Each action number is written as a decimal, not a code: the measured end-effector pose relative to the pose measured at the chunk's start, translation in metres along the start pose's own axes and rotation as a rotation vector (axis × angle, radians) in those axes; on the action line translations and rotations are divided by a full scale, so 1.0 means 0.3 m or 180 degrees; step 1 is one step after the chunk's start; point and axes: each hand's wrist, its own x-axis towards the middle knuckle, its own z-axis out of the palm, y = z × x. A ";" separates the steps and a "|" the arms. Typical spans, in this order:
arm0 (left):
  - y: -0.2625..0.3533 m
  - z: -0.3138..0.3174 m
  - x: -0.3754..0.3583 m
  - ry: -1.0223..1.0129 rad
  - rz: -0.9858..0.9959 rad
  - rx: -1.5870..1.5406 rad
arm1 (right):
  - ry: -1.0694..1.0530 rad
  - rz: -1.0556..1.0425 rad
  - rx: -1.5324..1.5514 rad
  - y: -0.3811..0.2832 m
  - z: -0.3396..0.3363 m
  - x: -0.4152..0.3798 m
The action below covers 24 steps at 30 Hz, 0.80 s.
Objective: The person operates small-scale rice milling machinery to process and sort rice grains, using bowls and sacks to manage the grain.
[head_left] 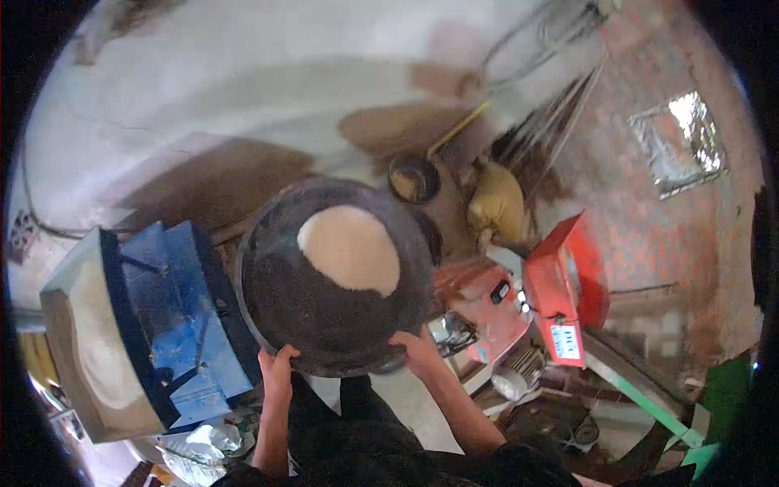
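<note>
A wide, dark, round winnowing tray [292, 316] is held out in front of my body. Gripping its near rim on the left is my left hand [277, 369], its thumb over the edge. On the near right rim my right hand [415, 353] is closed the same way, and the fingers of both hands are hidden beneath. A pale heap of what looks like grain [350, 247] lies in the upper right half of the tray; its exact kind cannot be made out.
Left stands a blue machine [174, 325] with a hopper [105, 341] holding pale material. A red machine [560, 300] with a motor [517, 375] and green-edged chute is at right. Beyond the tray are a dark bucket [414, 178] and a yellowish sack [497, 199].
</note>
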 end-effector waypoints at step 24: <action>0.729 -0.437 0.045 -0.1441 0.0712 -0.5232 | -0.1192 -0.5728 -0.5135 -0.327 1.607 -1.014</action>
